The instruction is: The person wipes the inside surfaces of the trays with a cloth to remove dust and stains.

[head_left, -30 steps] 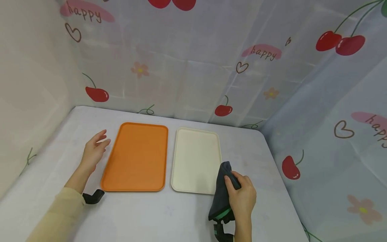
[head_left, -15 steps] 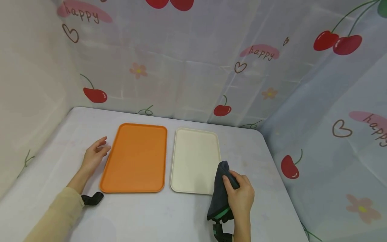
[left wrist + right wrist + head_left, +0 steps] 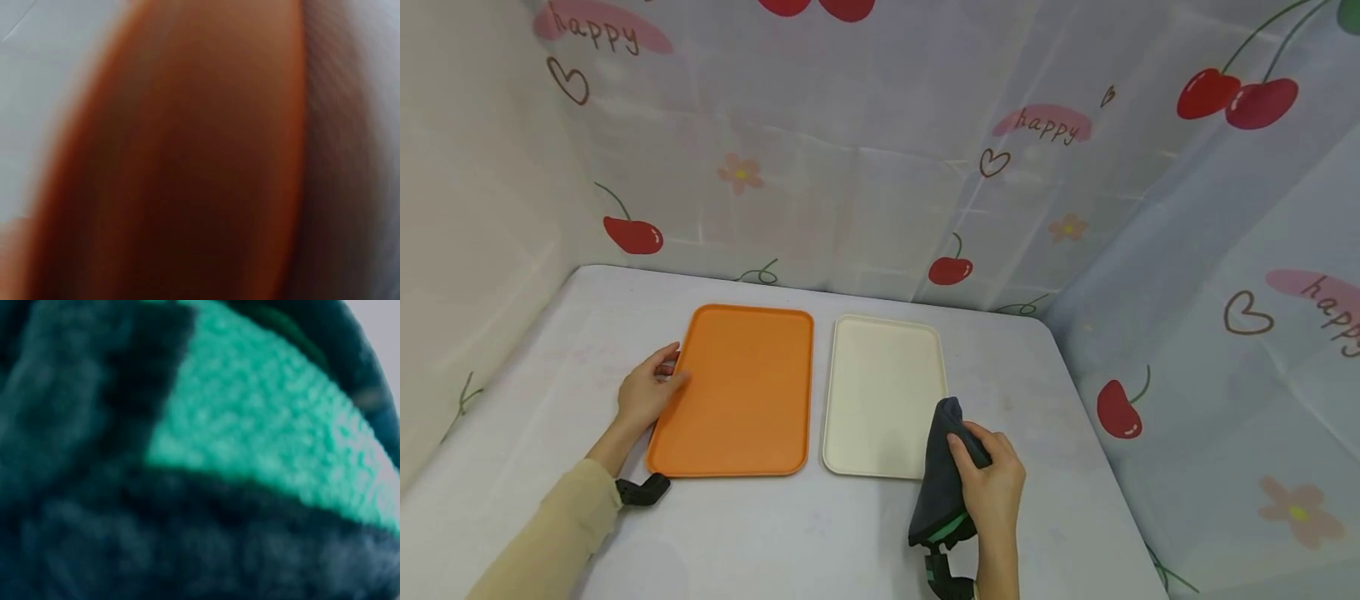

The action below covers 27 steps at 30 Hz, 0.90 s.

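Note:
A dark grey piece of soft cloth (image 3: pixel 942 479) with a green part hangs from my right hand (image 3: pixel 996 479). Thumb and fingers pinch it near its top, beside the lower right edge of the cream tray (image 3: pixel 886 396). Up close in the right wrist view, the green part (image 3: pixel 250 412) looks fuzzy; how the piece is made cannot be told. My left hand (image 3: pixel 646 392) holds the left rim of the orange tray (image 3: pixel 741 392). Its thumb lies over the rim and its fingers are along the outside. The left wrist view is blurred.
Both trays lie flat side by side on the white table (image 3: pixel 760 537), a narrow gap between them. A cherry-patterned curtain (image 3: pixel 865 200) stands behind and at the right. A pale wall (image 3: pixel 475 208) is at the left.
My left hand has moved right, from beside the orange tray onto its left rim. My right hand still holds the grey cloth, almost in the same place.

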Tool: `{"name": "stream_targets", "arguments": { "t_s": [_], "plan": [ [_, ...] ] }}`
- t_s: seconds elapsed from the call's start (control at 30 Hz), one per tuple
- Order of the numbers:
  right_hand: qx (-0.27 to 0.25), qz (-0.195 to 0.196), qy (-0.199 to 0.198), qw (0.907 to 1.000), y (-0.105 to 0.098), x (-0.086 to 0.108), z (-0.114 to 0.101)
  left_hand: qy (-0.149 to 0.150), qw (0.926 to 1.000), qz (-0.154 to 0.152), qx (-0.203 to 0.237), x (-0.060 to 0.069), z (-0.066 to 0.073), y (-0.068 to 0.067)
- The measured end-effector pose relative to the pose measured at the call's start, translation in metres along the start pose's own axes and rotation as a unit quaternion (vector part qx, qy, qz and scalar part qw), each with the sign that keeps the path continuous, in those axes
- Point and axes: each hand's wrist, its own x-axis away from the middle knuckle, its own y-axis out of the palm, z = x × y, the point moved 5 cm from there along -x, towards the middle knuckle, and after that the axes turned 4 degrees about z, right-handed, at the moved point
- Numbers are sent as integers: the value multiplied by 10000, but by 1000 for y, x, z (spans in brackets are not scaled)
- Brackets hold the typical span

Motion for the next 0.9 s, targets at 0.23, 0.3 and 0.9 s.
{"name": "stream_targets", "arguments": {
  "t_s": [0.23, 0.3, 0.9],
  "plan": [
    [-281, -129, 287, 9991, 5, 3, -1, 99, 9994, 342, 13, -2, 1, -2],
    [-376, -213, 327, 9985, 9, 4, -2, 41, 9992, 408, 8, -1, 0, -3],
    [-661, -404, 434, 9960, 13, 7, -4, -1099, 9787, 218, 1721, 3, -2, -11]
  ]
}}
